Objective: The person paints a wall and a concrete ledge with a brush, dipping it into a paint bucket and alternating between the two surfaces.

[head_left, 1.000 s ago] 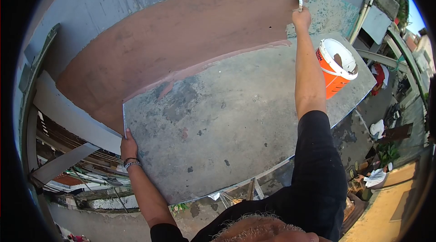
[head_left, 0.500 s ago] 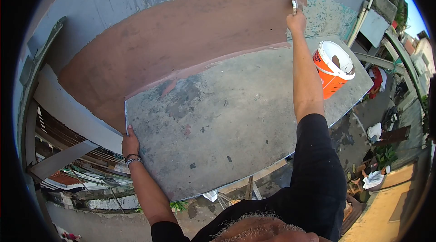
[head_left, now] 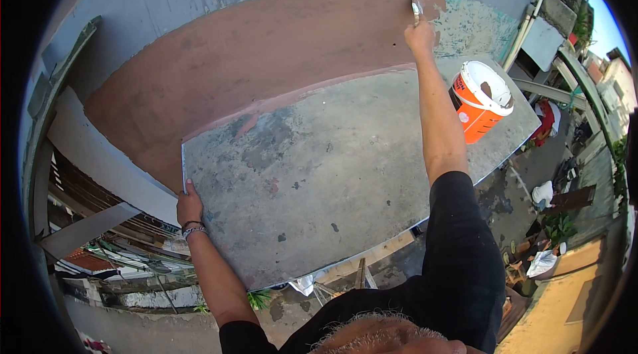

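High on the wall, my right hand (head_left: 420,38) is closed round the handle of a paintbrush (head_left: 417,8). Its bristles touch the wall where reddish-brown paint (head_left: 279,45) meets a mottled grey-green patch (head_left: 477,28). My left hand (head_left: 189,206) grips the left edge of a grey concrete slab (head_left: 332,175), thumb on top and the other fingers mostly hidden. To the right of my right forearm, an orange and white paint bucket (head_left: 480,118) stands upright on the slab, with brown paint visible inside.
Blue-grey wall (head_left: 166,5) borders the brown paint above. A pipe (head_left: 528,32) runs down the wall's right end. Past the slab's edges there is a drop to a lane (head_left: 495,194), where a person in white (head_left: 541,262) is far below. Beams (head_left: 90,231) lie at left.
My right hand and the brush have moved left and slightly down. Brown paint now covers more of the wall right of the brush. My left hand keeps its grip on the slab.
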`<state>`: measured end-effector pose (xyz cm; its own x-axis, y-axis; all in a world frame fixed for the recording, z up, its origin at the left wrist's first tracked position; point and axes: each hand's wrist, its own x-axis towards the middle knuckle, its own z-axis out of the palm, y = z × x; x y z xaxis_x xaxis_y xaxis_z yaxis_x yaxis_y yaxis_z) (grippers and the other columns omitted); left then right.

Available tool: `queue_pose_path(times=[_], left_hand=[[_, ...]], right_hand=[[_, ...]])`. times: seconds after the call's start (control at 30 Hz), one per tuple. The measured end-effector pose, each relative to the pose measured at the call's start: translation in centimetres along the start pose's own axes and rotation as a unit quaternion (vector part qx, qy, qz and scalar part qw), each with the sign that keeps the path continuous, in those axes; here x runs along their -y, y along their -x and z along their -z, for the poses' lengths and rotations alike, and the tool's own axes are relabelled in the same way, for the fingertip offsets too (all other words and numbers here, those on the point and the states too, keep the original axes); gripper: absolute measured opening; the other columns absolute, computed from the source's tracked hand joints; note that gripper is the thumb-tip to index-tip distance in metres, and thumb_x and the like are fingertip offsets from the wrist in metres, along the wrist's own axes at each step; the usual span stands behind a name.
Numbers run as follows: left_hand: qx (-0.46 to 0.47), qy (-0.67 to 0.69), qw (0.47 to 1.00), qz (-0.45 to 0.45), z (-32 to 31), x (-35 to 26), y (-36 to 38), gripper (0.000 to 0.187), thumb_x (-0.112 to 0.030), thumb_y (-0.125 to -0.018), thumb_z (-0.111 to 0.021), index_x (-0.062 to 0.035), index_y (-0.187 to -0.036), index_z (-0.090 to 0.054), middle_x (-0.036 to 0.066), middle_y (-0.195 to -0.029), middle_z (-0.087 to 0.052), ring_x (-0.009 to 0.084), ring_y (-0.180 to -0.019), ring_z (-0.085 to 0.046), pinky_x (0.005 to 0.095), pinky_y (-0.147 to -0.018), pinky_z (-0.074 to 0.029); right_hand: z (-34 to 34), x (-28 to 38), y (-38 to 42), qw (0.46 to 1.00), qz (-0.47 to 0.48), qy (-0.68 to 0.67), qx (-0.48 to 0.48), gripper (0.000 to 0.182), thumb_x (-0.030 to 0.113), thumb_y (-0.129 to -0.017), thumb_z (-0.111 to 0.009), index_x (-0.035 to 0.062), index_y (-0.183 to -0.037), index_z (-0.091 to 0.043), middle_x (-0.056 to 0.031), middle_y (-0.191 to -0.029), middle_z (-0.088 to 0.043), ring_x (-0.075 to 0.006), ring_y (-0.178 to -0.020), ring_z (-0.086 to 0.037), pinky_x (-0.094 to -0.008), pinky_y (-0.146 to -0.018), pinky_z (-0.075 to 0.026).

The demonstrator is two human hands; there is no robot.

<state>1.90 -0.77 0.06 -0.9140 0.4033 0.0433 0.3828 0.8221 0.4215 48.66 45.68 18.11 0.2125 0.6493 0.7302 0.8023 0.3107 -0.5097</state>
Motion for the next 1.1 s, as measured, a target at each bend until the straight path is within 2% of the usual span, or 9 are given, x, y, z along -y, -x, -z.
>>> queue_pose_path(times=[0.1,0.3,0.4,0.7,0.8,1.1], left_hand=[[-0.006,0.003,1.0,-0.002,0.0,0.1,0.0,0.08,-0.064,-0.095,-0.026,0.0049,-0.117,-0.061,0.03,-0.113,-0.063,0.0454,-0.108,-0.059,0.0508,-0.091,-0.046],[0.0,0.006,1.0,-0.004,-0.1,0.2,-0.1,0.081,-0.064,-0.095,-0.026,0.0051,-0.116,-0.061,0.031,-0.113,-0.062,0.0453,-0.108,-0.059,0.051,-0.091,-0.046],[-0.003,0.011,1.0,-0.005,0.0,0.1,0.1,0.081,-0.064,-0.095,-0.025,0.0052,-0.117,-0.061,0.031,-0.113,-0.063,0.0452,-0.107,-0.059,0.051,-0.091,-0.046],[-0.008,0.006,1.0,-0.013,-0.2,0.3,0.0,0.081,-0.064,-0.095,-0.026,0.0056,-0.116,-0.061,0.03,-0.111,-0.064,0.0449,-0.106,-0.06,0.0512,-0.089,-0.047],[-0.008,0.007,1.0,-0.013,-0.2,0.3,0.0,0.081,-0.064,-0.095,-0.026,0.0055,-0.115,-0.061,0.029,-0.111,-0.064,0.0448,-0.106,-0.06,0.0515,-0.089,-0.047],[-0.009,0.017,1.0,-0.008,-0.4,0.4,-0.2,0.08,-0.065,-0.094,-0.027,0.0047,-0.116,-0.061,0.03,-0.113,-0.063,0.0448,-0.107,-0.06,0.0514,-0.089,-0.047]], right_hand=[[0.5,0.8,0.4,1.0,0.014,-0.001,0.028,0.043,0.013,-0.082,-0.057,-0.0006,-0.123,-0.056,-0.0284,-0.11,-0.058,-0.0424,-0.105,-0.059,-0.0487,-0.091,-0.048],[1.0,2.1,1.6,0.999,0.015,-0.017,0.037,0.043,0.013,-0.083,-0.058,0.0,-0.123,-0.055,-0.0289,-0.114,-0.055,-0.0437,-0.105,-0.058,-0.0496,-0.09,-0.048],[0.5,2.6,2.2,0.999,0.036,-0.023,0.02,0.048,0.014,-0.081,-0.057,0.0018,-0.128,-0.055,-0.0288,-0.108,-0.059,-0.0423,-0.102,-0.059,-0.0483,-0.092,-0.046],[2.4,5.9,4.6,0.997,0.032,-0.033,0.06,0.048,0.013,-0.083,-0.058,0.0025,-0.13,-0.053,-0.0266,-0.111,-0.057,-0.042,-0.105,-0.058,-0.0482,-0.092,-0.047],[2.5,6.5,5.1,0.996,0.053,-0.014,0.076,0.046,0.014,-0.085,-0.057,0.0027,-0.128,-0.047,-0.0246,-0.116,-0.054,-0.0421,-0.105,-0.06,-0.0501,-0.087,-0.05],[2.5,8.7,7.0,0.993,0.075,-0.007,0.092,0.049,0.013,-0.085,-0.057,0.0018,-0.13,-0.045,-0.0242,-0.118,-0.051,-0.0415,-0.1,-0.063,-0.0502,-0.083,-0.052]])
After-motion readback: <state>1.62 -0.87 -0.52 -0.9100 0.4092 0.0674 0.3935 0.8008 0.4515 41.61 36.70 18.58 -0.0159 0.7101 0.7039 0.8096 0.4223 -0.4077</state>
